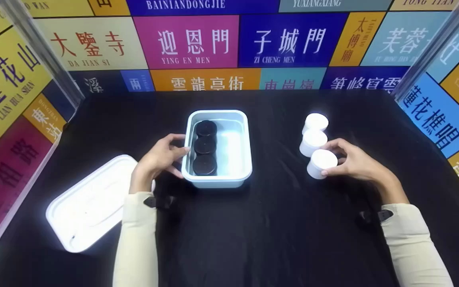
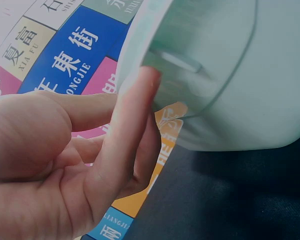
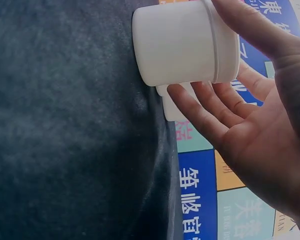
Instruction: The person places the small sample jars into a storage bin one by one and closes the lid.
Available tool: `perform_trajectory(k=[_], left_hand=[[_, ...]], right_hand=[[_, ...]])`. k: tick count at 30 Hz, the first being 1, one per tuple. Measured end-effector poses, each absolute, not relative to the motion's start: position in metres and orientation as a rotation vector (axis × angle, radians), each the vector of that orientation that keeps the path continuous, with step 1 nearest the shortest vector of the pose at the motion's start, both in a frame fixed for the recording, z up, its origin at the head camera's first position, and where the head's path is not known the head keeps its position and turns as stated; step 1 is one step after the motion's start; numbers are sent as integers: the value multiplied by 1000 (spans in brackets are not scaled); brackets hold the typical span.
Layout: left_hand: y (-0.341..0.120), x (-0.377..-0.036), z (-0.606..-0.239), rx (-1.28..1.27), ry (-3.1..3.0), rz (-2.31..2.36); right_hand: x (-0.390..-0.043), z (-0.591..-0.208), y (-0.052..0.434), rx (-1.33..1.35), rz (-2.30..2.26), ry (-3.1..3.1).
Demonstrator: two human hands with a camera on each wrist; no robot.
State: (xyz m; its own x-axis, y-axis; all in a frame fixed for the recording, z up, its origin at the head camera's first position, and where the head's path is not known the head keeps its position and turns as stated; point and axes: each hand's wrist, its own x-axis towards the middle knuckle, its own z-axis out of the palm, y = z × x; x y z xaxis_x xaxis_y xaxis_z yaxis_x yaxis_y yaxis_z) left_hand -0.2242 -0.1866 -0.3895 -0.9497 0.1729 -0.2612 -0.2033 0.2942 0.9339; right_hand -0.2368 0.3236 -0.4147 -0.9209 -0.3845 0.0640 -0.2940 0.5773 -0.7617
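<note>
In the head view, a pale blue rectangular container [image 1: 233, 179] holds three round black-topped jars [image 1: 204, 164] in a row along its left side. My left hand [image 1: 161, 155] touches the container's left wall, its fingertips at the rim; the left wrist view has the hand [image 2: 115, 145] against the pale wall [image 2: 250, 110]. On the right stand three white lidded jars in a line. My right hand [image 1: 353, 159] holds the nearest white jar [image 1: 322, 164] between thumb and fingers. In the right wrist view, this white jar [image 3: 177, 45] partly hides the jars behind it.
A white lid [image 1: 94, 203] lies slanted on the black cloth [image 1: 277, 231] at the left, beside the left forearm. The other white jars [image 1: 313, 142] stand close behind the held one. Colourful panels [image 1: 185, 42] with lettering enclose the back and sides.
</note>
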Motion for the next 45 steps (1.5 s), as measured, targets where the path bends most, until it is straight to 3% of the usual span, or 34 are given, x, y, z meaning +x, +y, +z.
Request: perform_trajectory(k=[21,45], left_hand=[[-186,-225,-388,-31,2248,1683],[-187,-223,-388,-17,2254,1683]], right_hand=[[-230,-404,313,-539,-1236,2703],[-227,-362,221,-447,-1582,2830]])
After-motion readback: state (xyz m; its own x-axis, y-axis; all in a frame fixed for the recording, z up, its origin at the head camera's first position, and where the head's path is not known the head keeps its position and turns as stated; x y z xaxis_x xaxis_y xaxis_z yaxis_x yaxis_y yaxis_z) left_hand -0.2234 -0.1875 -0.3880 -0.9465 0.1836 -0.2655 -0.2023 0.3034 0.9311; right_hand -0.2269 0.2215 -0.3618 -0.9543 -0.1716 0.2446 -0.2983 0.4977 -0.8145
